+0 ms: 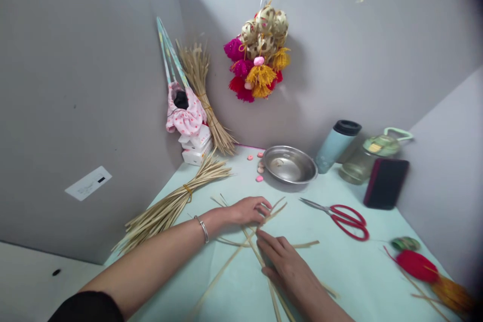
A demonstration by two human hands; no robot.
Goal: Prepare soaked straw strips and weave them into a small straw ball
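Note:
Several pale bamboo strips (226,263) cross one another on the light green tabletop, fanning out under both hands. My left hand (247,210), with a silver bracelet (202,229) at the wrist, lies over the far side of the crossing. Its fingers curl down onto the strips, and the fingertips are partly hidden. Nearer to me, my right hand (289,261) rests palm down across the strips, fingers stretched out and thumb apart. Its fingertips touch the strips close to the crossing, just below my left hand. The crossing itself is partly covered.
A bundle of strips (177,201) lies left. Red-handled scissors (339,214) lie right, near a phone (387,183) and yarn (417,265). A metal bowl (290,163), tumbler (337,146) and green bottle (354,171) stand behind. Woven balls with tassels (264,30) hang above.

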